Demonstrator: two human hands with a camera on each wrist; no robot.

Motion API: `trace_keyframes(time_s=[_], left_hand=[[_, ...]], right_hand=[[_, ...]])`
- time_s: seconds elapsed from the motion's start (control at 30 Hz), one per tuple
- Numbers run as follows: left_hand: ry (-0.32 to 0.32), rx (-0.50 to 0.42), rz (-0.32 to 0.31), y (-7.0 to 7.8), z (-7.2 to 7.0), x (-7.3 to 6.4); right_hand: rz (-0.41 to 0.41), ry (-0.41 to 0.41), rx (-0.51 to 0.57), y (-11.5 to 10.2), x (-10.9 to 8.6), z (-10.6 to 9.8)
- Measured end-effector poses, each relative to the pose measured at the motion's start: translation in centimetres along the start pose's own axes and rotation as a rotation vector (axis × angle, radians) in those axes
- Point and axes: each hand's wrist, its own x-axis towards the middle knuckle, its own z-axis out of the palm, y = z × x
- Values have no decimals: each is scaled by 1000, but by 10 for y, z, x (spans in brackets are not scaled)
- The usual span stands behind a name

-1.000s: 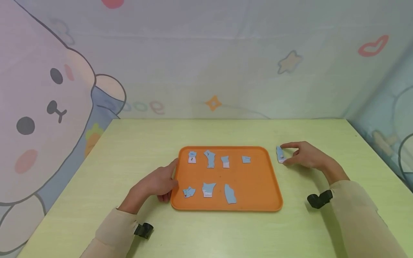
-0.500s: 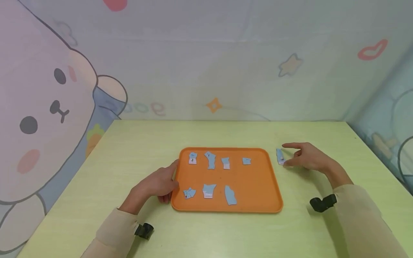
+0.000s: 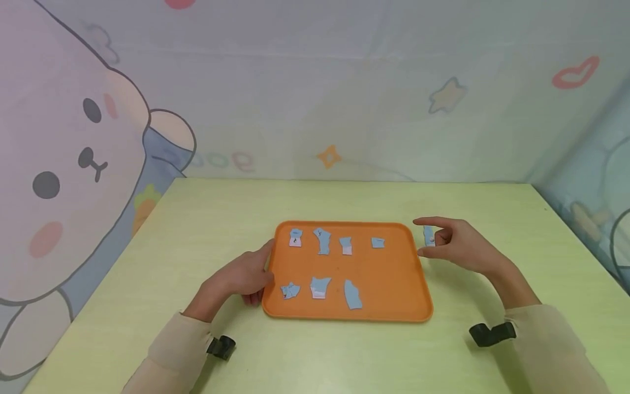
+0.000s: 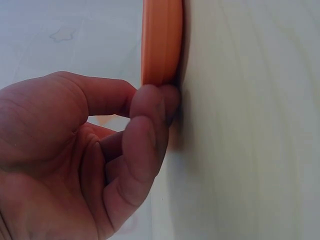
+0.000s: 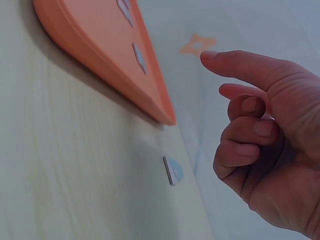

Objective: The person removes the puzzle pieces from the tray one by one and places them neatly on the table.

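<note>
An orange tray [image 3: 389, 284] lies on the table. My left hand [image 3: 241, 273] holds it by the left rim, with index finger and thumb at the edge; in the left wrist view the other fingers curl beside the rim. Just right of the tray's upper right corner lies a flat, irregular light-blue puzzle piece [image 3: 428, 236] with a pale end. Above it my right hand [image 3: 465, 243] hovers, thumb and index finger spread wide and the rest curled in. The right wrist view shows this piece [image 5: 173, 170] flat on the table, apart from the fingers.
Several similar light-blue pieces lie in the tray in two rows, among them a Y-shaped one [image 3: 322, 241] in the back row and a long curved one [image 3: 352, 294] in front. The pale wooden table [image 3: 339, 355] ends at a printed cloth backdrop [image 3: 295, 98].
My right hand has shifted left, away from beside the loose piece, so its thumb and index finger now reach the tray's right edge in the head view. My left hand stays put.
</note>
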Motion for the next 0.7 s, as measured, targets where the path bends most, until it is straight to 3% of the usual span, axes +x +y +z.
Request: trace_keyframes(time_s=[0.23, 0.7], left_hand=[[2, -10, 1, 2, -1, 1], [-8, -11, -5, 1, -1, 1]], right_hand=[[-44, -10, 25, -14, -6, 17], [-97, -122, 68, -39, -9, 55]])
